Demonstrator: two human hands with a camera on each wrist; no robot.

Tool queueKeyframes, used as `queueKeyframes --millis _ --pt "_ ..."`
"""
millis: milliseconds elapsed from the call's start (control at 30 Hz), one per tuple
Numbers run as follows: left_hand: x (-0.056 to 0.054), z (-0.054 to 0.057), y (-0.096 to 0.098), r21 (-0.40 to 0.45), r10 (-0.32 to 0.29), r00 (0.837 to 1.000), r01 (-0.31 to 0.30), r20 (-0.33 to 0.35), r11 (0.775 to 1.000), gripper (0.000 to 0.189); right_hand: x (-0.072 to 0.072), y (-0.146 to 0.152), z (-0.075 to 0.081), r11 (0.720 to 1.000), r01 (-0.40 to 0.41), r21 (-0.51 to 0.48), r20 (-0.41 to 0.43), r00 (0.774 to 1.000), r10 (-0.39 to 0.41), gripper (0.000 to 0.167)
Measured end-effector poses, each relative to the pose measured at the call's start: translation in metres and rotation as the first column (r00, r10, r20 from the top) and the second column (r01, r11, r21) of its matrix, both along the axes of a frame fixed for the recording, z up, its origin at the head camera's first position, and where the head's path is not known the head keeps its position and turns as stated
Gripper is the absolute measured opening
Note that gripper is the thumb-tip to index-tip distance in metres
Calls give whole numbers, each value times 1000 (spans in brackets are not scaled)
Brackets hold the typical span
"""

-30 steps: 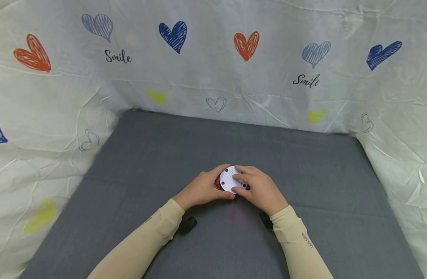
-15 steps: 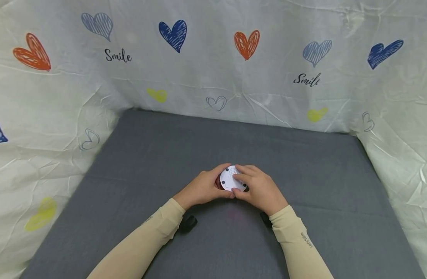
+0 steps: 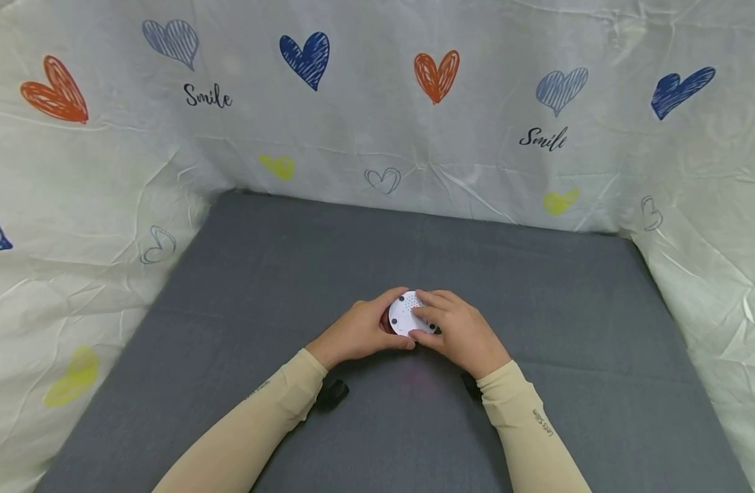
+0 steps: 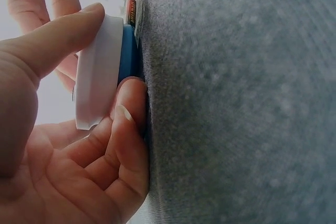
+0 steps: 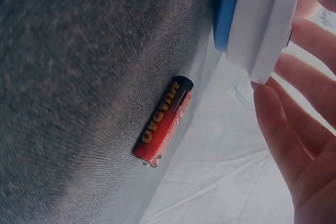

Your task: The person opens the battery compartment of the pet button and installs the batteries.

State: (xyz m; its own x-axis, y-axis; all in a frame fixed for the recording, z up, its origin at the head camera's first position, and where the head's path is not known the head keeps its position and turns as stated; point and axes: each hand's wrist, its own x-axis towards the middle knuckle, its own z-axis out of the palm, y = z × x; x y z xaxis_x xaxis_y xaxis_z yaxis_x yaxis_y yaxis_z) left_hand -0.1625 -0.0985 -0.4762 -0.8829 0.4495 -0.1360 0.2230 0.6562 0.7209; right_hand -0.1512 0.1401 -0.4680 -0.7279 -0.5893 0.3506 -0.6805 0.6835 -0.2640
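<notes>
Apparently I'm working at the underside of a round white device (image 3: 404,320), held between my two hands, its blue side toward the table (image 3: 383,438). My left hand (image 3: 360,332) grips its rim between thumb and fingers; my right hand (image 3: 463,332) holds it too, fingertips on the dotted face. Near my right hand a red-and-black battery (image 5: 164,121) lies loose. Next, I judge, calls for a firm left hold while my right fingers work that face.

White disc (image 3: 403,322) gripped between left hand (image 3: 363,333) fingers and thumb; right hand (image 3: 462,335) fingertips touch it; gray cloth (image 3: 328,260) beyond fingertips.
</notes>
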Motion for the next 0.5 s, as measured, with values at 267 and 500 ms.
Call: queueKeyframes --millis 267,500 --pt "1 0 1 -7 -3 999 3 -35 1000 95 -1 -3 -1 1000 -18 4 -47 999 18 35" --pt "1 0 1 -17 4 1000 -5 -26 1000 93 1 -4 -3 1000 -13 -10 -43 999 12 32"
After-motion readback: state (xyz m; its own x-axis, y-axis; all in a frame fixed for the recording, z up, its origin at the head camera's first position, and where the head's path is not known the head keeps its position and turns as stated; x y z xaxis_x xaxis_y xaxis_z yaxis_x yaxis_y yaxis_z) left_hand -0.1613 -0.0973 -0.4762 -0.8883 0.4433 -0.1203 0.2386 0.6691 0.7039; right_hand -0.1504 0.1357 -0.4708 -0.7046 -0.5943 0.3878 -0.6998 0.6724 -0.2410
